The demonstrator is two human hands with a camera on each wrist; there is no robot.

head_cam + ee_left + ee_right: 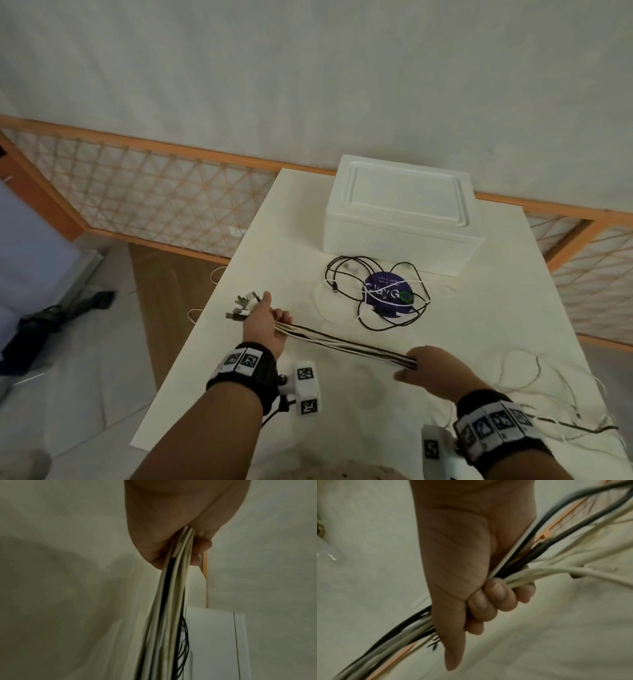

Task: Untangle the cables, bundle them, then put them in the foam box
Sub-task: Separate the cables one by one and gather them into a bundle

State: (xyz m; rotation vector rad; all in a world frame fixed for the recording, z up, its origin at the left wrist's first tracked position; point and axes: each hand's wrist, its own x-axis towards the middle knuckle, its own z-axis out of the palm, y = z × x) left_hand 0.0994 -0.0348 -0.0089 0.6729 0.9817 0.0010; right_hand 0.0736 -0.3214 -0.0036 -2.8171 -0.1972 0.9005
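Observation:
A bundle of several white and black cables (346,344) stretches taut between my two hands above the white table (239,377). My left hand (265,320) grips the bundle near its plugs (245,305), which stick out past the fist. My right hand (423,368) grips the same cables (510,573) further along, fingers (494,595) curled round them. Behind it the loose ends (548,404) trail over the table's right side. The left wrist view shows the cables (171,595) leaving my left fist (180,520). The white foam box (404,212) stands closed at the table's far end.
A loose tangle of black and white cables (376,294) lies on a purple round sticker (387,294) just in front of the box. A wooden lattice rail (154,192) runs behind the table. The table's left edge drops to the floor.

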